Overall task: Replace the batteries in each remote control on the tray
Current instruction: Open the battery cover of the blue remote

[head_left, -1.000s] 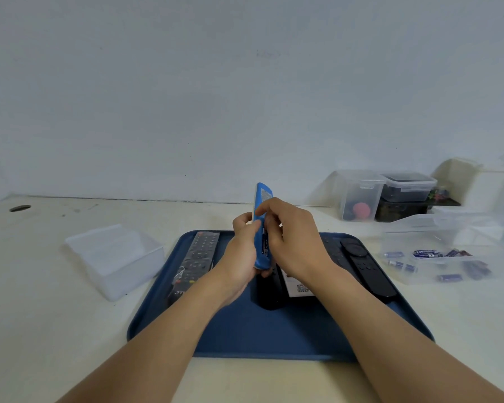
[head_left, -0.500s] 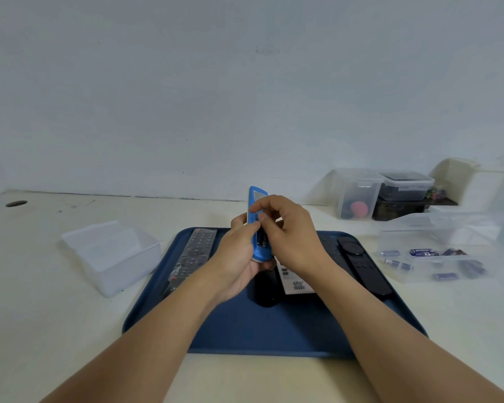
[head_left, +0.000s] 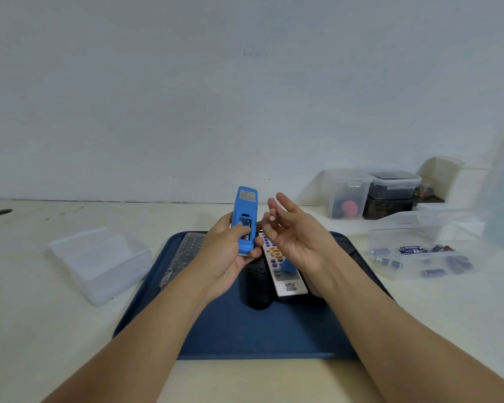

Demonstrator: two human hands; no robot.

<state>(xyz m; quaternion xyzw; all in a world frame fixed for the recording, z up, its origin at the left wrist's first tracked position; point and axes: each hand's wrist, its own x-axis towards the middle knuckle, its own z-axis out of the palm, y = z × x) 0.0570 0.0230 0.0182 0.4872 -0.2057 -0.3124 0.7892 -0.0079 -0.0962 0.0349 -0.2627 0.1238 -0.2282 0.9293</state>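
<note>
Blue remote (head_left: 244, 221) held upright above the far half of the tray (head_left: 262, 335), back side toward the camera, gripped low down by the left hand (head_left: 230, 257) with fingers curled round its lower end and thumb across the front edge. Battery compartment now uncovered, unlike half a second ago when both hands were closed over it; a battery visible inside, label showing. Right hand (head_left: 294, 237) now off the remote, just right of it, fingers spread and relaxed, holding nothing. Small blue piece (head_left: 288, 266) lying on the white remote (head_left: 282, 267) near the middle of the tray, probably the detached cover, though partly hidden behind the right wrist.

Meaning for the task: cover-off step apparently done for this remote, old cell not yet out. Next move likely a fingertip pry at the battery, calling for a steady hold from the left hand.

Black remote (head_left: 257, 283) just left of the white one on the tray; another dark remote (head_left: 184, 257) at the tray's left edge. Fresh batteries (head_left: 410, 250) in a clear box right of the tray; empty clear tub (head_left: 99, 261) left of the tray.
</note>
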